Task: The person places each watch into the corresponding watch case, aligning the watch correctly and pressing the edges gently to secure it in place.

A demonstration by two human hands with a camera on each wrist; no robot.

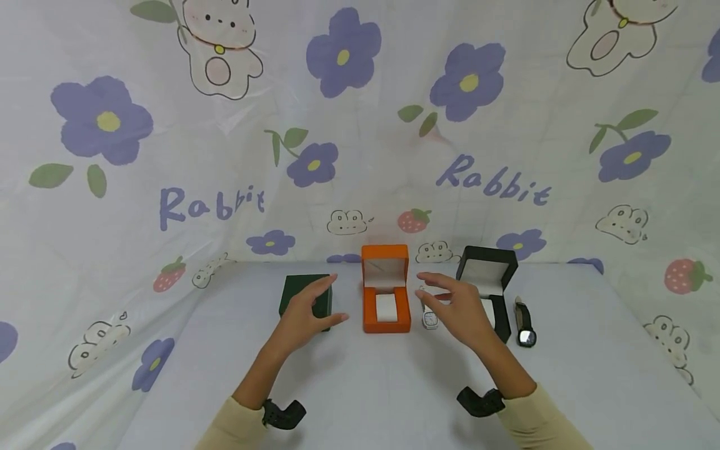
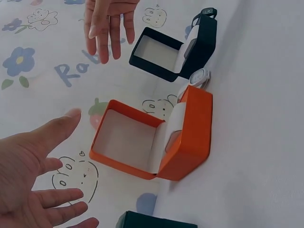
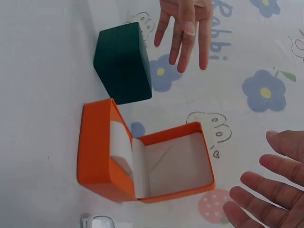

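One orange box (image 1: 385, 274) stands with its lid raised in the lower centre of the frame, a white cushion (image 1: 386, 308) inside, and we see it on a white tabletop (image 1: 382, 387) between two bare hands. We find the grip of the left hand (image 1: 304, 317) empty, thumb and fingers spread wide, partly covering a closed green box (image 1: 295, 289). To the right of centre, we see the grip of the right hand (image 1: 464, 309) also empty, thumb and fingertips parted, near a silver watch (image 1: 430, 320). Beyond it, we spot a black box (image 1: 489, 273), lid up, and a black watch (image 1: 524, 320) at its right.
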